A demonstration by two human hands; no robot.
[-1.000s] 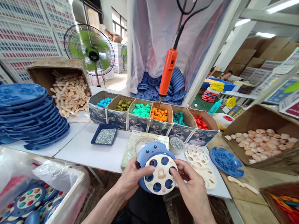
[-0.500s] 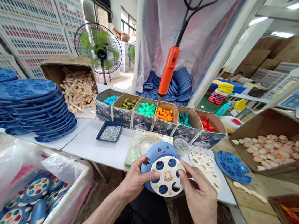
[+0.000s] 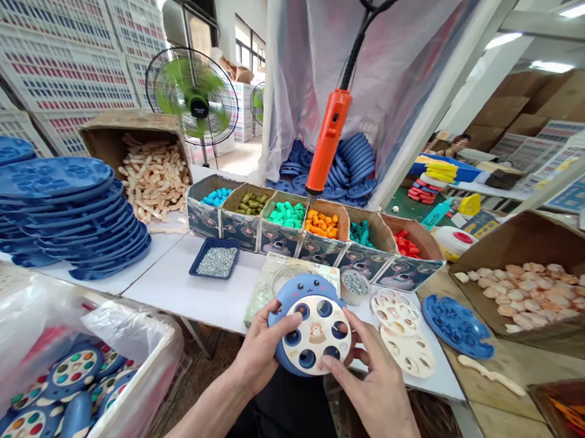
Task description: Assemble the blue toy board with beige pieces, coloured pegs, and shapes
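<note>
Between my hands is a round blue plastic toy shell (image 3: 295, 287) with a small smiling face at its top. On its front lies a cream disc (image 3: 317, 334) with a ring of round holes and a printed animal in the centre. My left hand (image 3: 264, 344) grips the shell's left side, its thumb on the disc's upper left. My right hand (image 3: 376, 372) holds the right side, thumb pressed on the disc's lower edge and fingers at the rim. Just beyond stands a clear bowl (image 3: 282, 278) on a flat box (image 3: 261, 303), partly hidden by the shell.
An orange electric screwdriver (image 3: 329, 141) hangs above a row of boxes (image 3: 276, 234) holding coloured pegs. Screws fill a dark tray (image 3: 198, 266) and a small tub (image 3: 355, 287). Blue shells (image 3: 73, 210) are stacked left, above a lined bin (image 3: 146, 369). More cream discs (image 3: 408, 350) lie right.
The cream disc has shifted up and left on the blue shell and turned, its holes now over the shell's blue wells. My right thumb has moved down to the disc's lower edge.
</note>
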